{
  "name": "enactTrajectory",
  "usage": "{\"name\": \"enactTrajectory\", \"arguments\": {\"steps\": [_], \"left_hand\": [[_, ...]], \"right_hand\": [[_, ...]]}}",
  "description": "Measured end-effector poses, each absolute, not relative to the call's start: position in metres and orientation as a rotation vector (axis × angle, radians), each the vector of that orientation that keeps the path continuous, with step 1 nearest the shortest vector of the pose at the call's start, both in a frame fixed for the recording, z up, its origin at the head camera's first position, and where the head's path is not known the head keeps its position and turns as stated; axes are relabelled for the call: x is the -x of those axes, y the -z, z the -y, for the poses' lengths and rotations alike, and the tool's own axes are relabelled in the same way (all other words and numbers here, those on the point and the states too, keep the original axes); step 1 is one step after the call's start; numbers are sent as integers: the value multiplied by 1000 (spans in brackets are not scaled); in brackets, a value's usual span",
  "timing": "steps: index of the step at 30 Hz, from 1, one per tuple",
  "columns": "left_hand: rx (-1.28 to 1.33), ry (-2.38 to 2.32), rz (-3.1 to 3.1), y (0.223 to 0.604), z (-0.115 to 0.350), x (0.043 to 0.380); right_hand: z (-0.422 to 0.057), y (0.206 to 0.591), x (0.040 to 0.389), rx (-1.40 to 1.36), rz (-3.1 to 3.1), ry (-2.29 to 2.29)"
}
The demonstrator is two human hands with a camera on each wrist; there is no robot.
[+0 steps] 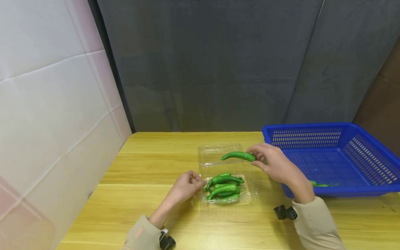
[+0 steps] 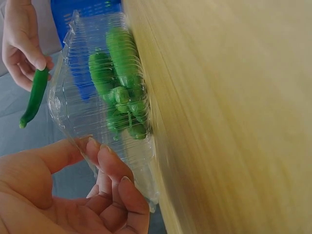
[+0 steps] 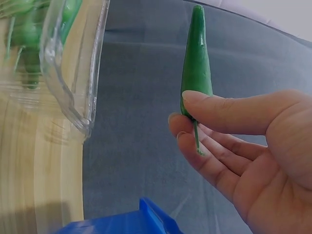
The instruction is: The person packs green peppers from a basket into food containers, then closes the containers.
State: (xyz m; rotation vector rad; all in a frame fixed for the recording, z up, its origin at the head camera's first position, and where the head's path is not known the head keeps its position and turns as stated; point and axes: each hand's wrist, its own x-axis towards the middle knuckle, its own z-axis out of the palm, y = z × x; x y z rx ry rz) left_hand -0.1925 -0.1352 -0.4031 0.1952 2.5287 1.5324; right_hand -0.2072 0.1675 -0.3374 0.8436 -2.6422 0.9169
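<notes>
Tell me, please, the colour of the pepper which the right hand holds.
The pepper is green; the right wrist view shows it best.

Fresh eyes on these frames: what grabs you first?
Probably the big blue basket, on the right of the table in the head view. Next, the green pepper pinched in the right hand, up in the air. Then the clear box left of the basket, with more peppers inside and the left hand holding its left edge.
</notes>
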Motion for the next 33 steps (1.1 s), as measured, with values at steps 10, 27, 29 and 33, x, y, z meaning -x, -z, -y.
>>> {"name": "enactTrajectory", "arguments": {"steps": [10, 27, 29, 33], "left_hand": [[-199, -1527, -2534, 403, 135, 192], [-196, -1532, -2537, 401, 135, 191], [-191, -1532, -2536, 401, 135, 191], [-188, -1539, -2532, 401, 134, 191]], "right_hand": [[-160, 344, 208, -894, 2671, -932], [-148, 355, 215, -1004, 2664, -890], [-146, 357, 216, -1025, 2663, -872], [-143, 359, 216, -1057, 2651, -859]]}}
